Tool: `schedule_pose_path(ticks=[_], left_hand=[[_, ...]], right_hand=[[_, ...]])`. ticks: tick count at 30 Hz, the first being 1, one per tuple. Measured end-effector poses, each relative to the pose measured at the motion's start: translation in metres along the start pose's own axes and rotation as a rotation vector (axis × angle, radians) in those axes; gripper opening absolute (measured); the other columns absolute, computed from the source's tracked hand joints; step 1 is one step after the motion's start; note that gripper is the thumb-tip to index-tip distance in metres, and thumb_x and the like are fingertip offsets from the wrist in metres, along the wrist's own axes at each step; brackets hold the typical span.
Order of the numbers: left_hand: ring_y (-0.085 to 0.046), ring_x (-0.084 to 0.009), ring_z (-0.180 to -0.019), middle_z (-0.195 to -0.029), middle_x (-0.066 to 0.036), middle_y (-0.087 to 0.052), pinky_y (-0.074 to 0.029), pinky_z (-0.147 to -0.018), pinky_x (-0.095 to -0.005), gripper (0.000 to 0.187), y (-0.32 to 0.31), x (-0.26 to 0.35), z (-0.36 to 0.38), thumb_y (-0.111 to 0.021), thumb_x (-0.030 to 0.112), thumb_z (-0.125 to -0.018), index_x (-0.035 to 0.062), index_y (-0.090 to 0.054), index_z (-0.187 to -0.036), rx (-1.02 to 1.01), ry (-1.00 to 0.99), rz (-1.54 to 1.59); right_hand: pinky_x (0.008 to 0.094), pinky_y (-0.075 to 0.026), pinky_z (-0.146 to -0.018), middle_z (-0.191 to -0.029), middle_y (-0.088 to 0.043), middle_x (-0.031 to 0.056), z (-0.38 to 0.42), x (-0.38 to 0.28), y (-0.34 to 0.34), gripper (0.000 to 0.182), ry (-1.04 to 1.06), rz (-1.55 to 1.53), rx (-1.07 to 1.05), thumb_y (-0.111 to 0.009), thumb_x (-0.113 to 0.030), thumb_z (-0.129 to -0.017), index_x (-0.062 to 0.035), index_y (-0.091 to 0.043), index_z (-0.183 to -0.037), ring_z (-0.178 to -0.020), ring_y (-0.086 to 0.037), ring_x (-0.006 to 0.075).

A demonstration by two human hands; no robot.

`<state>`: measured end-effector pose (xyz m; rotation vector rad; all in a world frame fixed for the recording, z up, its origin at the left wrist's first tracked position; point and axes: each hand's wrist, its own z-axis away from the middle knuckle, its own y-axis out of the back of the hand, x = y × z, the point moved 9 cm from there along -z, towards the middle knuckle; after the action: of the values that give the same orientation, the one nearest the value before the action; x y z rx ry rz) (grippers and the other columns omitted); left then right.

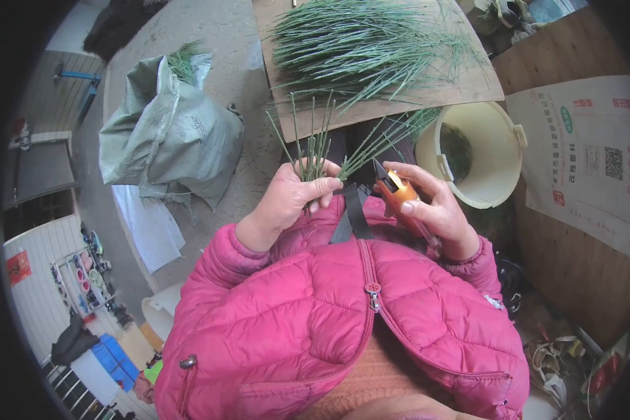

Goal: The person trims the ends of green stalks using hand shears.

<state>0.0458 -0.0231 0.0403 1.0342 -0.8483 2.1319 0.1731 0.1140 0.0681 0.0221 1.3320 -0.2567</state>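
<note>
1. Right in front of me, the left hand [290,192] is closed, thumb over fingers, around a small bunch of green stems [313,150]; the low grip seems to gather the ends while the tops fan free.
2. Just beside it, the right hand [432,208] is curled round orange-handled clippers [397,192], dark tips pointing up and away from the jacket [294,280], presumably for control. Whether the blades are parted, I can't tell.
3. Between the hands, a longer spray [385,143] leans right, its lower ends meeting the left thumb; that slant probably separates it from the bunch.
4. Straight beyond both hands, a big stem pile [357,49] lies roughly sideways on a board [479,87], likely there for easy reach.
5. Beyond the right hand, a pale bucket [497,159] tips its mouth towards us, dark green inside.
6. Well left of the left hand, a slumped sack [196,143] stands open, greenery poking out.
</note>
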Motion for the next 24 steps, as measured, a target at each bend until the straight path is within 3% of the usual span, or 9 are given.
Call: schedule_pose_path(ticks=[6,9,18,24], left_hand=[[-0.047,-0.0055,-0.044,-0.056,-0.003,-0.057,-0.037,-0.040,-0.0154,0.015,-0.0023,0.0035,0.0031,-0.072,0.013,-0.084,0.0048,-0.063,-0.094,0.000,0.012,-0.051],[-0.046,-0.0046,-0.045,-0.056,-0.001,-0.056,-0.036,-0.041,-0.0153,0.014,-0.0014,0.0042,0.0033,-0.072,0.013,-0.084,0.0057,-0.064,-0.093,0.004,0.010,-0.070],[-0.044,-0.0030,-0.046,-0.056,0.000,-0.054,-0.034,-0.044,-0.0142,0.013,0.0029,0.0049,0.0057,-0.073,0.014,-0.083,0.0084,-0.066,-0.092,0.030,0.015,-0.143],[-0.046,-0.0039,-0.048,-0.056,-0.001,-0.055,-0.035,-0.046,-0.0151,0.015,0.0056,0.0074,0.0065,-0.074,0.015,-0.082,0.0076,-0.067,-0.093,0.027,0.001,-0.166]], right_hand=[[0.0290,-0.041,-0.096,-0.119,-0.062,0.0112,-0.0030,-0.0042,-0.0004,0.068,0.051,0.138,0.013,-0.067,-0.044,-0.081,-0.0047,-0.050,-0.134,-0.107,-0.058,0.0172],[0.0285,-0.040,-0.096,-0.121,-0.060,0.0087,-0.0021,-0.0042,0.0005,0.060,0.069,0.179,0.032,-0.067,-0.039,-0.086,-0.0057,-0.052,-0.133,-0.108,-0.056,0.0155],[0.0316,-0.041,-0.098,-0.121,-0.060,0.0131,-0.0020,-0.0034,0.0016,0.069,0.061,0.135,0.018,-0.068,-0.044,-0.084,-0.0023,-0.048,-0.135,-0.110,-0.058,0.0204],[0.0317,-0.038,-0.100,-0.127,-0.057,0.0098,-0.0007,-0.0038,0.0024,0.060,0.036,0.146,0.021,-0.067,-0.042,-0.087,-0.0056,-0.052,-0.133,-0.113,-0.054,0.0187]])
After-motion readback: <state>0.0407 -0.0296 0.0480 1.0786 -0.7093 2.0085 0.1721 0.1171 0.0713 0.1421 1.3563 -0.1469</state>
